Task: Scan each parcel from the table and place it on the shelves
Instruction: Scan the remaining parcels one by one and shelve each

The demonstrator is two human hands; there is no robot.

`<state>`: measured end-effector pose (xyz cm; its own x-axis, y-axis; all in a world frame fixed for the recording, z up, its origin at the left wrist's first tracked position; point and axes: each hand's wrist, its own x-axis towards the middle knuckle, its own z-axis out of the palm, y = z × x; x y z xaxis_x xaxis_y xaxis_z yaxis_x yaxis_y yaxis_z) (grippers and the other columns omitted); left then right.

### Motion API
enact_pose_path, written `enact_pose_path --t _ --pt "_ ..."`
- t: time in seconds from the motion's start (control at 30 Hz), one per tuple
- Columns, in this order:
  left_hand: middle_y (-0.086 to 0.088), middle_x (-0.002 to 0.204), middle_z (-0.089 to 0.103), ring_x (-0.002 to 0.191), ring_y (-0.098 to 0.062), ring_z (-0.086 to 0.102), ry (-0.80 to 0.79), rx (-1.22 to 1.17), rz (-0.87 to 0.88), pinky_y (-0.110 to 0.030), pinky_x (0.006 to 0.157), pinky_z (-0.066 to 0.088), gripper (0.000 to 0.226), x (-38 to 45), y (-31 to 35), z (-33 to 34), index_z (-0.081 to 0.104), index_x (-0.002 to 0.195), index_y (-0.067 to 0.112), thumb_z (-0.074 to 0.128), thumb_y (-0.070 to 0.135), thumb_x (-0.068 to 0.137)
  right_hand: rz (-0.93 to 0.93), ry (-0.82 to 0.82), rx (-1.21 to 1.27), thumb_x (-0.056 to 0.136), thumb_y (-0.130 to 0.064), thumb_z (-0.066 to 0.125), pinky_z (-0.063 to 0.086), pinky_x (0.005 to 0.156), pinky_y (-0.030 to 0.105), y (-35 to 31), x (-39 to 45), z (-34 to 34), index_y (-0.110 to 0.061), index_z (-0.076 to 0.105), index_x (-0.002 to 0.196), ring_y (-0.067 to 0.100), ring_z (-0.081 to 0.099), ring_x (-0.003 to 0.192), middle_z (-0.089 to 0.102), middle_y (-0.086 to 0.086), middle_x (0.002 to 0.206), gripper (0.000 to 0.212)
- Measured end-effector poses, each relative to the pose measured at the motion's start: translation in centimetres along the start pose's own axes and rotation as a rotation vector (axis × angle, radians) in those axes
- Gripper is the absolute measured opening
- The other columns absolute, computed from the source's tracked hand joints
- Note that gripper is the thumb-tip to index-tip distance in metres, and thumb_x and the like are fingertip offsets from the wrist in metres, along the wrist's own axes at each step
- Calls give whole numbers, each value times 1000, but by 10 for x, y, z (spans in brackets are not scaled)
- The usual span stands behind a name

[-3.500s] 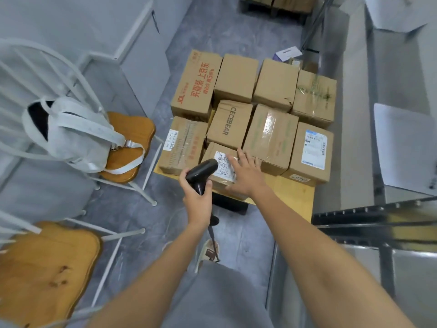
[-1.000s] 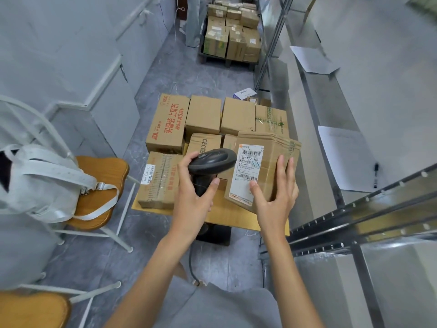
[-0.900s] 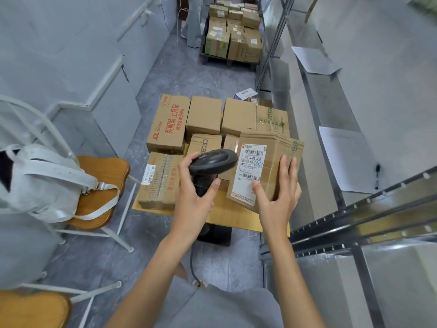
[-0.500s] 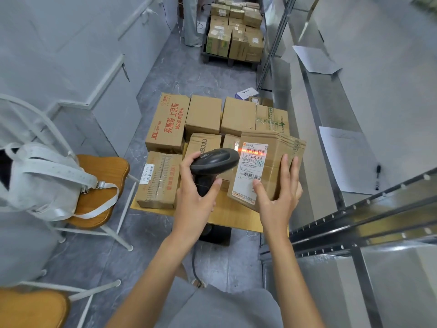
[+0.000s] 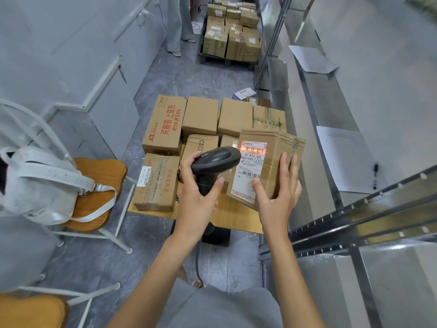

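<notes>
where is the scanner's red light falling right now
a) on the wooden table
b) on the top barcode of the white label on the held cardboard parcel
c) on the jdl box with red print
b: the red line lies across the top barcode of the white shipping label on the brown cardboard parcel gripped by the right hand; the left hand aims the black handheld scanner.

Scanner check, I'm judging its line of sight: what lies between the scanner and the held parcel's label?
Nothing: head view shows scanner aimed straight at the label, red beam across its top barcode.
</notes>
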<state>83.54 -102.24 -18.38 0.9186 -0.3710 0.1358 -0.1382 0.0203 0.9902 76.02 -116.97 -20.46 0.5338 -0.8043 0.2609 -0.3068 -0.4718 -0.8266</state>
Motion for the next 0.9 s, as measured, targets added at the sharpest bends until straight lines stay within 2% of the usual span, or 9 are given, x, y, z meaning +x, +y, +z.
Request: enact_pose_path --t 0.17,0.33,0.43,0.63,0.7,0.77,0.83,0.9 --pt "22 119 57 54 -12 60 -8 -2 -5 -23 53 54 66 2 -3 3 34 136 49 71 13 94 2 3 2 80 -42 64 13 116 38 -1 1 2 -49 22 150 9 13 142 10 -19 165 82" --pt "11 125 57 55 -12 61 -7 1 2 -22 52 53 66 5 -4 3 34 136 50 71 14 94 11 1 -6 81 -43 63 16 120 48 -1 3 2 -51 19 149 18 15 148 10 -17 166 82" --pt "6 127 55 58 -11 62 -8 -2 -1 -21 52 52 66 9 -4 3 33 136 50 71 14 95 14 -6 -14 81 -43 63 16 120 50 -1 5 4 -49 20 150 22 15 149 11 -16 167 82" --pt "9 119 59 56 -12 64 -16 -26 0 -22 52 54 68 22 0 11 35 132 55 72 14 94 31 42 -46 80 -42 64 14 113 37 2 9 -3 -50 21 152 7 14 139 10 -20 166 84" --pt "20 113 61 56 -14 64 -44 -43 12 -22 53 54 69 24 3 16 35 127 63 72 14 94 43 73 -65 81 -42 64 15 113 38 3 9 -7 -49 22 154 4 14 136 10 -21 166 85" --pt "30 109 60 56 -14 64 -97 -61 30 -22 52 54 72 24 7 21 34 124 66 71 13 94 59 108 -86 81 -42 65 19 115 42 2 4 -11 -48 23 155 5 15 136 10 -21 166 85" --pt "31 108 60 57 -12 64 -143 -89 38 -21 52 53 74 24 10 27 35 122 68 71 11 94 72 146 -102 81 -41 66 21 118 47 1 -3 -16 -48 24 154 7 17 138 10 -21 166 85" --pt "28 110 60 67 -14 66 -183 -131 31 -22 54 54 74 24 15 35 36 121 68 71 9 93 86 183 -117 80 -41 66 19 118 42 -1 -12 -21 -46 26 155 13 20 142 10 -22 166 85"
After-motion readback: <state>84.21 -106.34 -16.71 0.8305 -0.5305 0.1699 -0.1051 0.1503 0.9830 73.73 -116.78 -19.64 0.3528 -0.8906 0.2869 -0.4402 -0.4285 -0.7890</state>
